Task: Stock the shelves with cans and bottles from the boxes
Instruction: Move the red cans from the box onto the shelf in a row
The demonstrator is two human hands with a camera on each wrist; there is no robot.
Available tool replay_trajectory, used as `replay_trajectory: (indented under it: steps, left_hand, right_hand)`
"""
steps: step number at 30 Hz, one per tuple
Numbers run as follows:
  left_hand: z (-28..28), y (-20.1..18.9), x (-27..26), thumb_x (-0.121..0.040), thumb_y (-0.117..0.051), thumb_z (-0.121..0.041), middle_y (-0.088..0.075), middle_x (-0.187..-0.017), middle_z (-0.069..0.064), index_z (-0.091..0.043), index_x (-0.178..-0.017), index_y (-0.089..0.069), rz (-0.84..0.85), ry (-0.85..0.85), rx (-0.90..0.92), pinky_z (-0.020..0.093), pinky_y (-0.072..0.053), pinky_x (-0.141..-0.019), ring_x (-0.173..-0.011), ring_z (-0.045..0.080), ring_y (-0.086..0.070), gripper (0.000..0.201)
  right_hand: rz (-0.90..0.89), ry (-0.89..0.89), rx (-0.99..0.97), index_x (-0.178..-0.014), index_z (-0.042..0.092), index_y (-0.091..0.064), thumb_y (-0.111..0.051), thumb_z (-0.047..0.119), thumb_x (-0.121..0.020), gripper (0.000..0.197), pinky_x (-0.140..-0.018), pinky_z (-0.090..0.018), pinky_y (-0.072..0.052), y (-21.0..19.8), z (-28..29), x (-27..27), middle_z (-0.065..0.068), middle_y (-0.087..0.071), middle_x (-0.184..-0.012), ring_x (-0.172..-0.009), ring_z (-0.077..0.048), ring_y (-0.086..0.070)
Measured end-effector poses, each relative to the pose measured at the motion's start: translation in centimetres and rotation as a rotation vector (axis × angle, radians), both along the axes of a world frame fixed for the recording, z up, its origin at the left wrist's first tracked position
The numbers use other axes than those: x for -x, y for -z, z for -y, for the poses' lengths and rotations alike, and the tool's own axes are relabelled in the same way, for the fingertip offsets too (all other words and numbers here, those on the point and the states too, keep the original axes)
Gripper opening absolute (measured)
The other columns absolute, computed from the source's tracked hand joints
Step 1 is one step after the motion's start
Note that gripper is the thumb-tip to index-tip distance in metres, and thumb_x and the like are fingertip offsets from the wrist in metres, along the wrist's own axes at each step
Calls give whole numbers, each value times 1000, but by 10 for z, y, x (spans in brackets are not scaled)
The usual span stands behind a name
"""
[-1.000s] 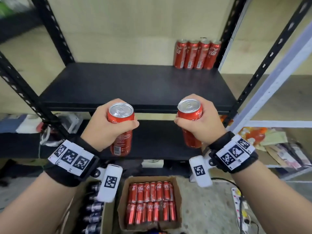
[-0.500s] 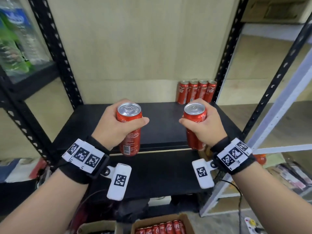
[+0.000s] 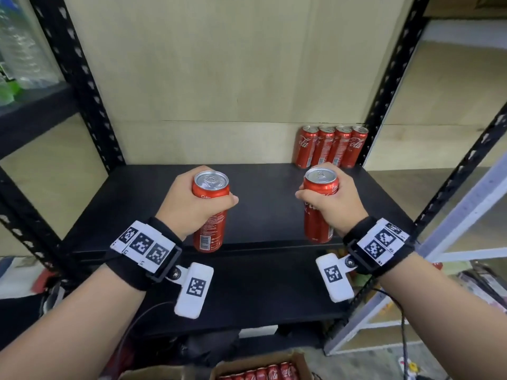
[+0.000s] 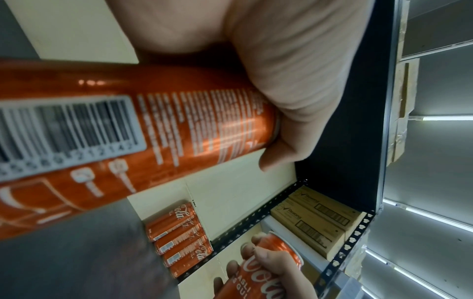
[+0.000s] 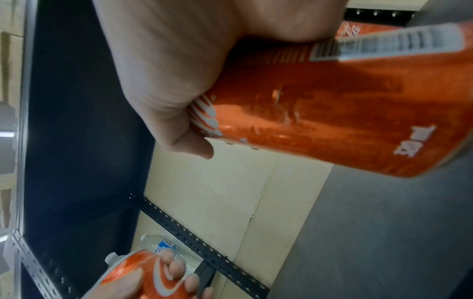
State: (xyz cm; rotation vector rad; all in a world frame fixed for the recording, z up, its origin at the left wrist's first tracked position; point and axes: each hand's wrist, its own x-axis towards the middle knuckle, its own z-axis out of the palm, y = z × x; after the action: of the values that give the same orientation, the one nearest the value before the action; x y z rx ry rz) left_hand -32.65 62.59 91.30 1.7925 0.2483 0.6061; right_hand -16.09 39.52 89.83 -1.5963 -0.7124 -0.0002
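Note:
Each hand holds one upright red cola can over the black shelf (image 3: 263,198). My left hand (image 3: 189,207) grips the left can (image 3: 210,187) around its upper half, near the shelf's front edge. My right hand (image 3: 333,204) grips the right can (image 3: 319,187) the same way, further right. Both can bottoms hang about level with the shelf's front edge; I cannot tell whether they touch it. A row of several red cans (image 3: 332,146) stands at the back right corner. The left wrist view shows the left can (image 4: 128,145) in my left hand (image 4: 294,85); the right wrist view shows the right can (image 5: 332,113).
Black perforated uprights (image 3: 389,78) frame the shelf against a pale wall. An open cardboard box of red cans (image 3: 263,373) sits on the floor below. Water bottles (image 3: 19,50) stand on the upper left shelf. A lower black shelf (image 3: 247,297) and a grey rack (image 3: 466,204) lie below and right.
Both hands have carried their cans up from above the box and forward over the black shelf. The view has tilted upward, so the box has dropped to the bottom edge.

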Motion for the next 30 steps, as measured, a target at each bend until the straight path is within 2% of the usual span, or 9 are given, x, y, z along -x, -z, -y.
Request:
replay_trajectory:
  steps: [4, 6, 8, 11, 17, 21, 26, 28, 30]
  left_hand:
    - [6, 12, -47, -51, -87, -38, -73, -86, 11, -10, -88, -66, -12, -49, 31, 48, -60, -82, -84, 31, -72, 51]
    - [13, 16, -72, -52, -88, -35, -73, -87, 12, -11, -89, -65, -29, -74, 47, 50, -60, -85, -86, 32, -72, 50]
    - [21, 19, -96, -53, -87, -31, -73, -87, 12, -12, -90, -65, -58, -98, 56, 51, -59, -86, -86, 31, -72, 47]
    - [32, 27, -132, -55, -87, -25, -73, -88, 10, -12, -91, -65, -108, -113, 77, 53, -58, -89, -87, 29, -72, 44]
    - [45, 47, -182, -60, -87, -17, -73, -88, 9, -15, -89, -64, -132, -132, 87, 54, -57, -90, -87, 27, -72, 37]
    - [51, 59, -201, -61, -87, -19, -73, -89, 9, -17, -89, -63, -125, -125, 73, 53, -57, -89, -88, 29, -71, 38]
    - [51, 66, -206, -70, -88, -9, -71, -91, 13, -11, -93, -61, -97, -112, 50, 44, -58, -86, -87, 30, -70, 35]
    - [48, 68, -204, -70, -90, -14, -72, -93, 12, -13, -95, -61, -105, -81, 45, 44, -58, -88, -89, 30, -70, 38]
    - [45, 66, -201, -67, -92, -26, -73, -95, 5, -20, -98, -61, -141, -41, 23, 43, -58, -89, -90, 23, -71, 44]
  right_hand:
    - [8, -74, -2, -93, 12, -64, -86, 9, -66, 35, -78, -43, -59, 9, -9, -46, -17, -70, -88, -82, -36, -69]
    - [5, -92, 9, -94, 11, -64, -87, 6, -68, 35, -78, -39, -58, 13, -13, -70, -14, -70, -89, -83, -32, -69]
    - [-3, -87, 24, -95, 12, -64, -88, 3, -68, 36, -79, -34, -57, 19, -18, -93, -8, -69, -89, -82, -21, -68]
    - [-68, -97, 29, -94, 14, -64, -88, 12, -64, 38, -80, -32, -55, 31, -25, -120, -3, -69, -87, -81, -15, -67]
    - [-111, -165, 24, -96, 12, -64, -87, 6, -67, 38, -84, -37, -56, 54, -33, -149, -9, -70, -91, -84, -22, -68]
    - [-132, -180, -22, -95, 11, -63, -85, 6, -67, 36, -82, -40, -54, 66, -34, -159, -13, -68, -89, -81, -21, -66]
    - [-137, -209, -40, -98, 13, -62, -84, 8, -69, 37, -81, -38, -55, 72, -31, -161, -14, -68, -90, -82, -24, -66]
    - [-129, -212, -26, -99, 13, -62, -86, 8, -70, 37, -81, -36, -55, 71, -30, -160, -14, -68, -90, -83, -22, -66]
    - [-116, -228, 26, -102, 13, -61, -88, 4, -71, 41, -82, -32, -54, 66, -27, -158, -13, -68, -92, -84, -20, -67]
